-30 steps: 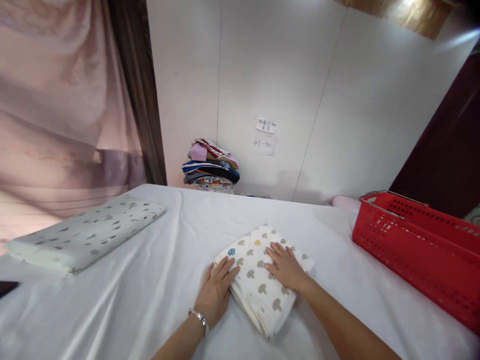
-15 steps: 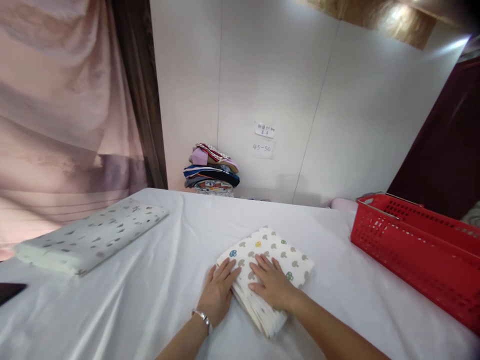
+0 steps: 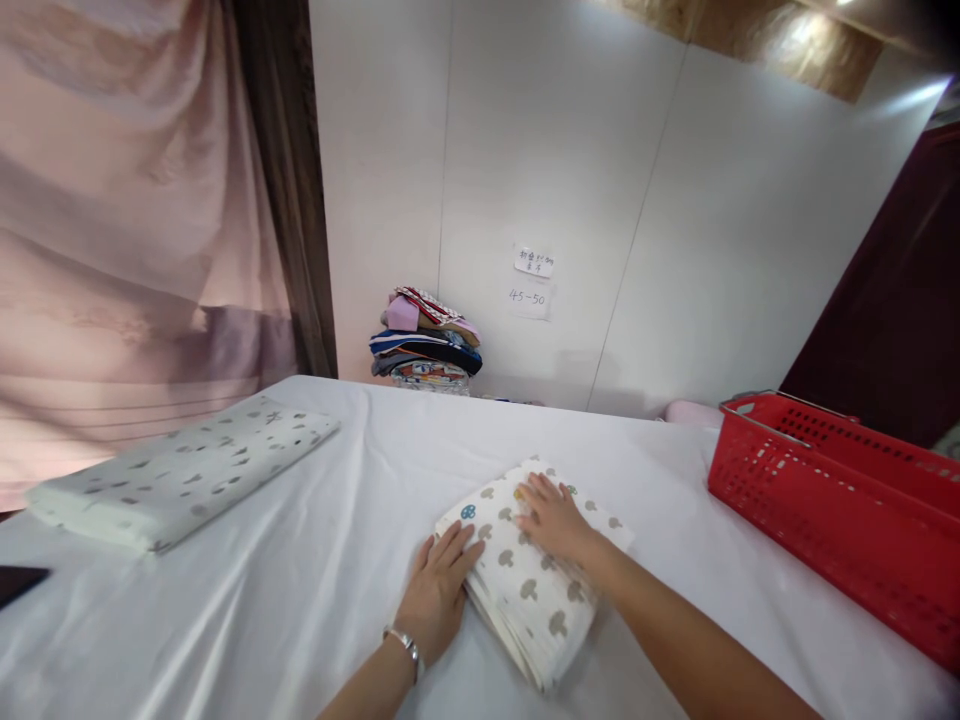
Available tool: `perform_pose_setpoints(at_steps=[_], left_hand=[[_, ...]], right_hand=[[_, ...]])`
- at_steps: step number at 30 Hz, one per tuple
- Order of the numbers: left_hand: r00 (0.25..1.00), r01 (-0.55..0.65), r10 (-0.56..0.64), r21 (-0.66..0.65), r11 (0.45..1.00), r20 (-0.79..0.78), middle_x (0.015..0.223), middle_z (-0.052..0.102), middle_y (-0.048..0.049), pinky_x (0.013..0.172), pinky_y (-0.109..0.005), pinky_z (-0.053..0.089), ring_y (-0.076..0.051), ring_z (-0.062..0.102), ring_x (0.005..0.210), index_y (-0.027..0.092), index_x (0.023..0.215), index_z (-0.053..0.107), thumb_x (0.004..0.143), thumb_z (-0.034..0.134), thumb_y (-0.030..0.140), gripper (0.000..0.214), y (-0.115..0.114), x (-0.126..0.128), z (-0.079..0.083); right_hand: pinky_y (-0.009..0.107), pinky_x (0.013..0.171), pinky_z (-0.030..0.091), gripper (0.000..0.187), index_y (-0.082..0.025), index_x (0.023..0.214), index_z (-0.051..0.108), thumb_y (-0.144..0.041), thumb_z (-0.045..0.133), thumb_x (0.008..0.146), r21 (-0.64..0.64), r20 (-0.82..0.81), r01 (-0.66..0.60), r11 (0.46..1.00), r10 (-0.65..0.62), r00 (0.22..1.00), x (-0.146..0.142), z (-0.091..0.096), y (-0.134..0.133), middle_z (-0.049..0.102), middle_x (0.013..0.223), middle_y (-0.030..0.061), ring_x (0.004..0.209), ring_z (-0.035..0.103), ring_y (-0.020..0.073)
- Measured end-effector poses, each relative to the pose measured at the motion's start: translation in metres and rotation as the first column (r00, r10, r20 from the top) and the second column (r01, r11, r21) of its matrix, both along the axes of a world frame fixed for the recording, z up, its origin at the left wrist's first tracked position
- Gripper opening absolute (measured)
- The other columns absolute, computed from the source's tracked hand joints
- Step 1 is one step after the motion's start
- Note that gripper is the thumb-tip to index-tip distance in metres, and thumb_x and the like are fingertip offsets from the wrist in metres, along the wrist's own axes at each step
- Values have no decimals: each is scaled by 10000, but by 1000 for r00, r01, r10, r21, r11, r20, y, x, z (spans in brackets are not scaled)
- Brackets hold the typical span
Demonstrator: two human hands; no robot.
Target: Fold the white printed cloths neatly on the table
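A folded white cloth [image 3: 517, 580] printed with grey mushrooms and a few coloured ones lies at an angle on the white-covered table [image 3: 300, 600]. Its layered edges show along the lower left side. My left hand [image 3: 439, 590], with a silver bracelet at the wrist, rests on the cloth's left edge, fingers extended. On the upper middle of the same cloth lies my right hand [image 3: 556, 520], palm down with its fingers stretched out. Neither hand grips the fabric.
Another folded white cloth with grey prints [image 3: 187, 470] lies at the table's left. A red plastic basket [image 3: 832, 540] stands on the right. Behind the far edge are stacked folded clothes [image 3: 426, 345] against the wall. A dark flat object [image 3: 21, 582] sits at the left edge.
My right hand has slid up and away over the cloth, uncovering more grey mushrooms on its near part. My left hand stays at the left edge.
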State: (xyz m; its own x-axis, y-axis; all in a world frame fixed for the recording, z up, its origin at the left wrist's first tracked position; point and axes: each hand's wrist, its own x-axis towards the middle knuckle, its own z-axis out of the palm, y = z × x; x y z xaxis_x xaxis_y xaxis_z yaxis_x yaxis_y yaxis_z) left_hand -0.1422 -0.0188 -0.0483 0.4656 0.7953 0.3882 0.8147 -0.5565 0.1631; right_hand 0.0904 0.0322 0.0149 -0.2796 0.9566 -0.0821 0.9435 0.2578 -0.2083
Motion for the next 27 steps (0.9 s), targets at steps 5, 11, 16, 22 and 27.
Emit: perform_pose_setpoints(at_steps=[5,11,16,22,27], left_hand=[[1000,9,-9,-19,1000,2,1366,426,-31,1027,-519,295,-233,298,1302,264,1252,473,633,390,-57,703,0,-1,-1],[1000,8,-7,-52,999,11,1377,411,-20,1034,-506,299,-227,282,1311,272,1254,472,631,392,-55,708,-1,0,1],[1000,2,-1,-74,997,12,1382,403,-25,1034,-506,306,-234,275,1314,260,1257,473,621,384,-73,723,-2,1,3],[1000,12,-11,-46,999,15,1382,403,-30,1019,-464,357,-228,278,1313,256,1262,466,611,377,-80,739,-1,0,1],[998,47,-46,-23,999,36,1379,407,-37,1003,-443,390,-229,282,1312,239,1259,471,622,380,-64,711,0,-1,0]], right_hand=[[416,1053,127,623,-251,1410,213,-544,260,862,-43,32,208,977,-206,978,32,-12,31,108,1499,53,1362,91,227],[384,1045,150,650,-287,1417,172,-602,217,849,-50,12,206,977,-205,979,40,-21,32,77,1505,23,1364,80,211],[435,1049,109,643,-260,1411,200,-572,251,850,-86,16,208,974,-208,978,34,-9,38,105,1499,62,1363,76,229],[427,1058,47,633,-216,1415,186,-522,244,865,9,47,136,991,-136,990,16,-3,57,51,1506,47,1367,9,222],[401,1043,140,664,-234,1417,177,-583,208,853,-23,30,143,989,-142,989,15,-15,67,76,1504,23,1362,62,218]])
